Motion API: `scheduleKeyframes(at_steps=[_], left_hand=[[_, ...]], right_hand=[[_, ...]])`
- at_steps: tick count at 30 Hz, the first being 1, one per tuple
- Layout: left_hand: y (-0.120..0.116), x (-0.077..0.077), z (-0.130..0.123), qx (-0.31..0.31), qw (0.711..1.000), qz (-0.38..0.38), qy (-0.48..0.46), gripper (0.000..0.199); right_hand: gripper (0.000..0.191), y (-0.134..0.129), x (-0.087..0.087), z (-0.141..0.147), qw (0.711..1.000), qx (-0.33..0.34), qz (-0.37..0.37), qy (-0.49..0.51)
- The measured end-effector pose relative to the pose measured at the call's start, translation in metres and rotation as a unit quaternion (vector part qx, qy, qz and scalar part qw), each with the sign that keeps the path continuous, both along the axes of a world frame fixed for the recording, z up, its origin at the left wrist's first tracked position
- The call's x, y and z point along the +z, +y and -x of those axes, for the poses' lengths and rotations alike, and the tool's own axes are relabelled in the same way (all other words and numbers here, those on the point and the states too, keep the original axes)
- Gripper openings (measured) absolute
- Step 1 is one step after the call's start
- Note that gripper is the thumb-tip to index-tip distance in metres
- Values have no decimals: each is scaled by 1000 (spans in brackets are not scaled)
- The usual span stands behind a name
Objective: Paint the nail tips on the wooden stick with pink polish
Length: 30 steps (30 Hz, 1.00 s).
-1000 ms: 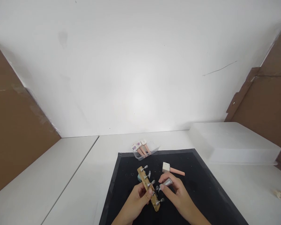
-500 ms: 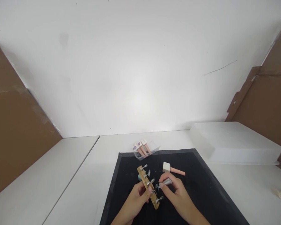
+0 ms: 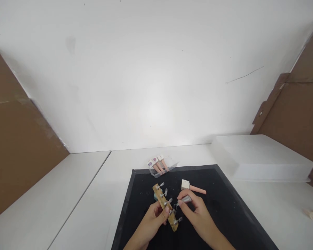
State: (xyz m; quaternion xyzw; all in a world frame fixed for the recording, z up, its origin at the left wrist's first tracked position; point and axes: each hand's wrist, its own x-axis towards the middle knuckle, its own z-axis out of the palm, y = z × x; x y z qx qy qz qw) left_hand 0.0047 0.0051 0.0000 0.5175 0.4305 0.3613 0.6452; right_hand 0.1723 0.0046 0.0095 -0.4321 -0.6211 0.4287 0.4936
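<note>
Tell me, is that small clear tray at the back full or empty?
Not empty: the clear tray holds three bottles with pink handles, leaning over its rim. I cannot tell what lies beneath them.

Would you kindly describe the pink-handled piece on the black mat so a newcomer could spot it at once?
On the white table, find the black mat. Just beyond the right hand lies the pink-handled piece, its white block left, its handle pointing right. Its three lookalikes sit in the clear tray; this one lies outside it.
</note>
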Motion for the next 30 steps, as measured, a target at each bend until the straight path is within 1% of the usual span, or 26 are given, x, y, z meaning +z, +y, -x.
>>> scheduleKeyframes(at_steps=[7,13,20,23,26,30], left_hand=[[-1,1,1,1,1000,2,-3,44],[0,-4,2,9,1000,4,3,43],[0,0,1,22,1000,14,5,43],[0,-1,1,26,999,20,5,43],[0,-2,1,26,999,21,5,42],[-4,3,-1,23,999,45,11,41]], right_hand=[[8,0,1,0,1000,-6,1,-4],[9,0,-2,0,1000,-11,-4,-25],[12,-2,-4,-1,998,-42,-20,-44],[14,-1,-5,-2,996,-76,-26,-29],[14,0,-4,-4,994,-104,-35,7],[12,-1,-1,-4,994,-98,-22,51]])
